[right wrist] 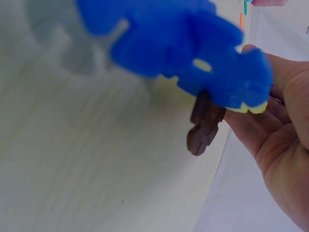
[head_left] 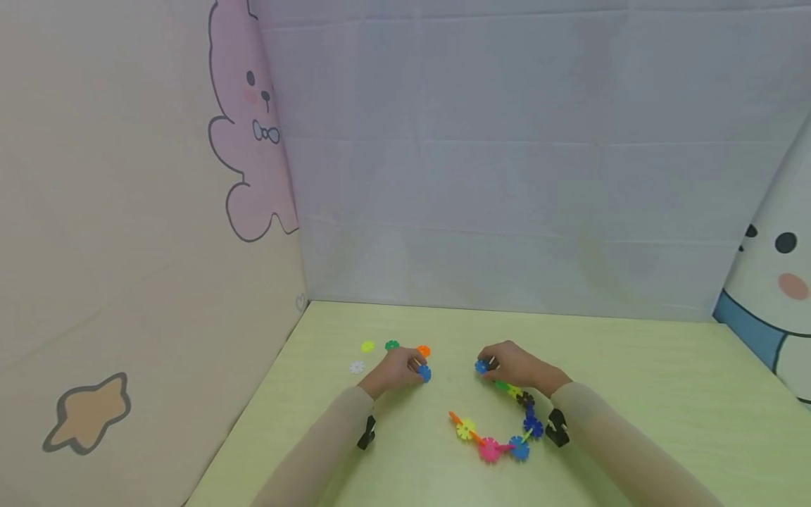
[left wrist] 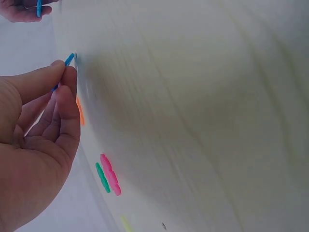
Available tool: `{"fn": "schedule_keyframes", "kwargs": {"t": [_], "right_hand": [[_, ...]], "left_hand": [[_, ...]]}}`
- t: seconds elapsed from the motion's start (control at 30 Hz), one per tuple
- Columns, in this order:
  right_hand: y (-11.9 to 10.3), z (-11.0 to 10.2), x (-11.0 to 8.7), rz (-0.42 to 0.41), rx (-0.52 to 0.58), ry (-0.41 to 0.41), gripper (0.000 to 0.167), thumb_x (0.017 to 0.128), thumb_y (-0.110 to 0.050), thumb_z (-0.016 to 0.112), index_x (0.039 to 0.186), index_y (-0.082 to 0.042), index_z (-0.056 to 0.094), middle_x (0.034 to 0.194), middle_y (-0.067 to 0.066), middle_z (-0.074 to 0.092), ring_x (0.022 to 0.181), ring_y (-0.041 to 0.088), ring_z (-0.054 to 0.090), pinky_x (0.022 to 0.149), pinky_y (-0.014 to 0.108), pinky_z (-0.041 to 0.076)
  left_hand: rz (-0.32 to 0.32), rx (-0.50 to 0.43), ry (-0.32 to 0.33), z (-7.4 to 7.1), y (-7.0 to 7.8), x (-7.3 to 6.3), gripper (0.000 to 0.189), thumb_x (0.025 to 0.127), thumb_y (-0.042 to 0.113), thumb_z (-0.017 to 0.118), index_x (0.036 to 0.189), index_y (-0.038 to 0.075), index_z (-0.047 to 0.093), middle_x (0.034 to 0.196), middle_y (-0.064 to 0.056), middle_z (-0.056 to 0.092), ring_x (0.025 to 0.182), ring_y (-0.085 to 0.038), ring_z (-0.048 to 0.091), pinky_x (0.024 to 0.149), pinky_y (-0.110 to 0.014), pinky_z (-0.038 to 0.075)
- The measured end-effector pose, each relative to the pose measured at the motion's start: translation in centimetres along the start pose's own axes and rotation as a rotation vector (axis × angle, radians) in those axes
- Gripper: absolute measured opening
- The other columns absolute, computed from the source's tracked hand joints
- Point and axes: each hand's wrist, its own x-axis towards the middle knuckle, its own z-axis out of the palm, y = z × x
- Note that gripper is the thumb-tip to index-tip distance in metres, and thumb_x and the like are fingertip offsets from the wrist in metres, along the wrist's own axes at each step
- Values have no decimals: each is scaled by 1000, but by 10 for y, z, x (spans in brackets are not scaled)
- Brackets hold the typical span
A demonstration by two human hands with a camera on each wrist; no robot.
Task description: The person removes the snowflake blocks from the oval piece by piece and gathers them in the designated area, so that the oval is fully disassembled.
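Note:
My left hand pinches a blue notched disc, the flower-shaped interlocking kind, between thumb and fingertips. In the left wrist view this disc shows edge-on, close over the table. To the right, my right hand holds another blue notched disc at the end of a chain of joined discs. Below that hand the chain curves round through green, yellow, brown, dark blue, light blue, pink, yellow and orange pieces. Dark blue discs fill the top of the right wrist view, partly hiding the fingers.
Loose notched discs lie beyond my left hand: yellow, white, green and orange. A pink disc lies beside the green one. Cloth-covered walls stand behind the table and on its left.

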Motion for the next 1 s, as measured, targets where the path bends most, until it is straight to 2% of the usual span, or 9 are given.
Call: {"fn": "schedule_keyframes", "kwargs": {"t": [0.13,0.33,0.53,0.77,0.83,1.0], "right_hand": [[0,0,0,3,0,0,29,86,-14,70,113,-5,64,103,2,65,92,19,64,79,36,52],[0,1,1,-1,-10,-3,28,86,-15,70,112,-6,64,102,1,65,91,17,63,79,34,52],[0,1,2,-15,5,-4,28,86,-13,70,111,-5,64,101,2,65,91,19,63,79,36,52],[0,1,2,-11,-4,-9,29,86,-14,70,113,-5,64,102,1,65,91,18,63,79,35,52],[0,1,2,-16,-6,-9,28,86,-14,70,112,-5,64,102,1,65,91,18,64,78,35,52],[-1,1,0,-20,-9,-8,28,86,-14,70,112,-5,64,102,2,65,91,18,63,78,34,52]], "left_hand": [[1,16,2,0,-1,0,22,81,3,72,102,2,66,90,-7,64,82,-20,60,66,-30,52],[4,62,23,-1,-1,-1,23,82,4,70,104,1,65,96,-11,65,87,-24,60,73,-35,52],[-4,61,54,-1,-1,-1,23,82,1,69,104,-1,64,98,-11,64,90,-26,59,75,-37,51],[-95,60,140,-1,-3,3,26,84,6,68,108,-1,64,105,-13,61,97,-29,57,81,-42,49],[-80,68,161,-2,-1,3,22,85,7,66,105,0,65,104,-12,62,95,-28,57,79,-40,49],[12,103,164,-1,3,8,10,87,9,64,95,3,65,94,-7,63,87,-23,58,73,-35,49]]}}
